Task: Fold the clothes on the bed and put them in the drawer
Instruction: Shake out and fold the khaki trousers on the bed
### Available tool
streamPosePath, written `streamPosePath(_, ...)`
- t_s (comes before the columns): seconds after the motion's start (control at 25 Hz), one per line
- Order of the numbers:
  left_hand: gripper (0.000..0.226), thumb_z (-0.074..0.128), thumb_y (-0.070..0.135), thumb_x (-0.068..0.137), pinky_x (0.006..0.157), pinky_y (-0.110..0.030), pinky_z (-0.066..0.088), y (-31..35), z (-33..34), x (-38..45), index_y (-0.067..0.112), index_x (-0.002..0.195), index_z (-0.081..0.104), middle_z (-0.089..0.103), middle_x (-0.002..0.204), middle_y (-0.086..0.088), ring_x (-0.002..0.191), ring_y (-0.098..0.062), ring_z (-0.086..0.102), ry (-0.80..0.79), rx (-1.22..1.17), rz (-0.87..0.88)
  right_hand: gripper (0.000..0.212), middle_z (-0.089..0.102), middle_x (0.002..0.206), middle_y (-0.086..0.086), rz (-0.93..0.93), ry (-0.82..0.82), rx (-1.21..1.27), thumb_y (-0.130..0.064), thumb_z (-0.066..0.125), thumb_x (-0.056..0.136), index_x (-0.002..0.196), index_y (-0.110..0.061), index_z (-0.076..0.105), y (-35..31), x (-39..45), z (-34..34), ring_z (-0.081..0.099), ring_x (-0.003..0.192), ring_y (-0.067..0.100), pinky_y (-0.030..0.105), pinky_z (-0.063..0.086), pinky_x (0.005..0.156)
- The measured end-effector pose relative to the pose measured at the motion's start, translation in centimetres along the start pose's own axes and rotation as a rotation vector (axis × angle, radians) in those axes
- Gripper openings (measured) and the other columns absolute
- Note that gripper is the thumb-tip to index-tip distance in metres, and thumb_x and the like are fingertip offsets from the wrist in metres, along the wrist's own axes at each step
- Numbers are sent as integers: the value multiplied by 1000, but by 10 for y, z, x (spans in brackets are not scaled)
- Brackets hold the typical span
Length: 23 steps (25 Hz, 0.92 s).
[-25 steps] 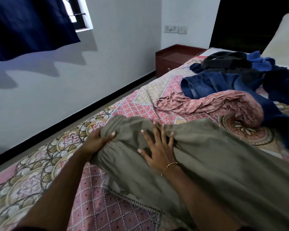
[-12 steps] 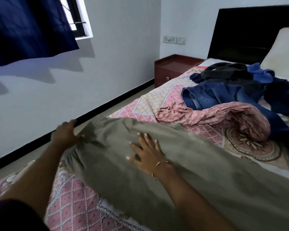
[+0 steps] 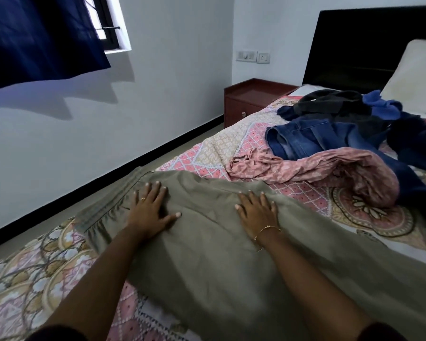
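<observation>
Your bed (image 3: 234, 141) carries everything here, covered by a patterned sheet in pink, cream and brown with round medallions. Nearest you, an olive-green garment (image 3: 207, 254) lies spread across it, its gathered waistband toward the left edge. Beyond that, a crumpled pink printed cloth (image 3: 330, 173) rests on the sheet, touching the blue jeans (image 3: 303, 139) just behind it. Further back sits a heap of dark clothes (image 3: 335, 104) with a bright blue piece (image 3: 379, 102) against it, and a dark navy garment (image 3: 418, 141) lies at the right. A pale pillow (image 3: 416, 75) leans at the head, against the black headboard (image 3: 359, 43).
</observation>
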<state>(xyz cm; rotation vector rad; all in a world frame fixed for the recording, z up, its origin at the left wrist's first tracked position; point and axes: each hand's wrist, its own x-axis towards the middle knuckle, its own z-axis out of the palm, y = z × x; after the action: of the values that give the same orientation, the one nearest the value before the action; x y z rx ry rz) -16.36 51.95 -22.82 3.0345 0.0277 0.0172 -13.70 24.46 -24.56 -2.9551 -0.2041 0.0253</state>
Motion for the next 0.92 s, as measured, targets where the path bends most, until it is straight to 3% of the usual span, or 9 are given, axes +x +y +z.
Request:
streamPosePath(0.12, 140, 39, 94, 33, 107, -65, -6, -2, 4, 10, 33, 148, -12, -21, 155, 8, 142, -30, -22, -149, -118, -103, 46, 38, 145, 1, 167, 98, 66, -47, 24, 99, 136, -28, 44, 30, 13, 1, 31, 134, 24, 46, 22, 107)
streamPosePath(0.24, 142, 62, 87, 40, 104, -70, 4, 3, -9, 28, 36, 146, -18, -24, 154, 9, 142, -38, -17, -255, 4, -129, 38, 53, 127, 11, 329, 251, 225, -38, 38, 98, 117, -14, 61, 49, 44, -6, 47, 118, 30, 39, 37, 97)
streamPosePath(0.28, 141, 57, 91, 40, 106, -68, 10, 7, -12, 33, 35, 147, -17, -21, 156, 9, 143, -38, -11, -237, 113, -109, 35, 54, 124, 12, 305, 240, 245, -36, 45, 95, 116, -13, 61, 51, 52, -8, 49, 114, 33, 38, 41, 93)
streamPosePath(0.36, 141, 22, 104, 33, 108, -56, 17, 9, -14, 39, 30, 151, -1, 2, 159, 5, 145, -30, 8, -88, 287, 5, 31, 54, 122, 14, 237, 188, 249, -31, 57, 90, 117, -14, 61, 48, 58, -8, 53, 109, 34, 37, 45, 87)
streamPosePath(0.44, 145, -7, 103, 30, 112, -51, 9, 5, -6, 40, 25, 150, 19, 22, 156, 2, 144, -22, 16, 47, 260, 96, 24, 55, 118, 16, 225, 208, 224, -21, 55, 92, 112, -12, 64, 46, 60, -7, 56, 105, 34, 35, 46, 82)
streamPosePath(0.56, 142, 3, 104, 34, 111, -57, -8, -3, 15, 38, 23, 150, 17, 13, 158, 2, 146, -19, 6, 74, 92, 107, 25, 55, 118, 18, 360, 359, 265, -11, 45, 95, 110, -8, 65, 53, 68, -12, 58, 100, 35, 34, 44, 78)
streamPosePath(0.72, 138, 6, 103, 42, 108, -65, -2, -4, 30, 39, 19, 150, 18, 11, 158, -1, 145, -19, 5, 122, 94, 96, 25, 53, 122, 23, 509, 393, 445, -2, 43, 92, 106, 2, 63, 61, 86, -11, 55, 102, 38, 35, 42, 81)
streamPosePath(0.84, 146, -3, 104, 28, 106, -64, -10, -5, 26, 47, 25, 150, -2, -11, 158, 2, 145, -14, -12, -39, 141, 17, 29, 46, 127, 24, 403, 375, 521, -7, 47, 92, 119, 2, 53, 51, 78, -10, 51, 109, 38, 36, 40, 87)
streamPosePath(0.92, 143, 0, 104, 30, 107, -65, -9, 0, 20, 50, 26, 149, -9, -17, 157, 2, 144, -15, -16, -146, 198, -23, 46, 37, 136, 21, 283, 313, 592, -21, 52, 92, 134, -4, 41, 41, 58, -8, 44, 120, 35, 36, 35, 95)
